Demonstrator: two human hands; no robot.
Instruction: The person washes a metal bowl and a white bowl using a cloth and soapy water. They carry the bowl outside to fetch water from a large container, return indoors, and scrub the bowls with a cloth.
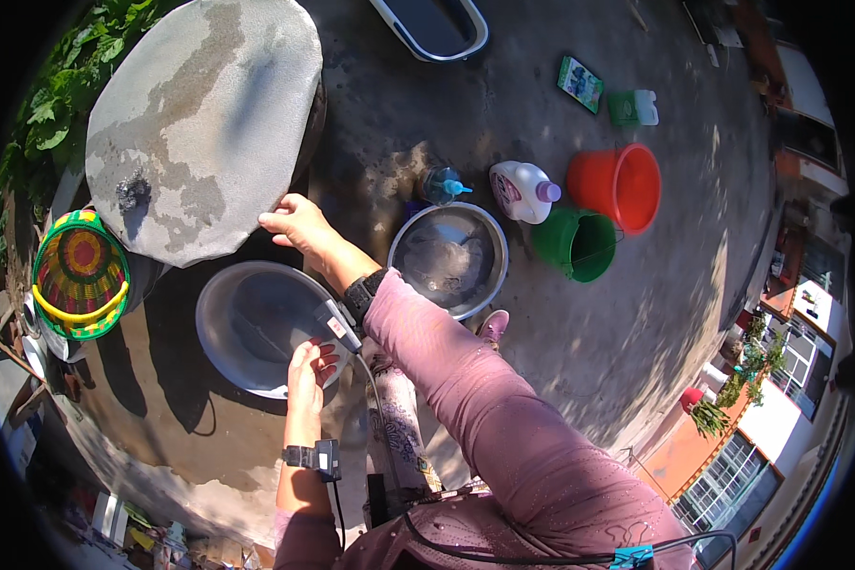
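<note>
My right hand (301, 224) is at the near edge of a grey-white covered tabletop (249, 157), its fingers loosely bent and nothing seen in them. Whether the fingertips touch the edge cannot be told. Over the near rim of a large metal basin (256, 324) is my left hand (309, 367), palm turned inward, fingers apart and holding nothing. The basin's inside looks grey, perhaps with shallow water. A steel wool scourer (134, 192) sits on the wet-streaked tabletop. Both wrists wear black straps with small devices and cables.
A second metal basin (450, 260) holds cloudy water. Around it stand a blue-pump bottle (443, 187), white detergent jug (524, 191), green bucket (577, 244) and red bucket (609, 185). A woven basket (82, 274) is at left, a mop bucket (442, 28) farther off.
</note>
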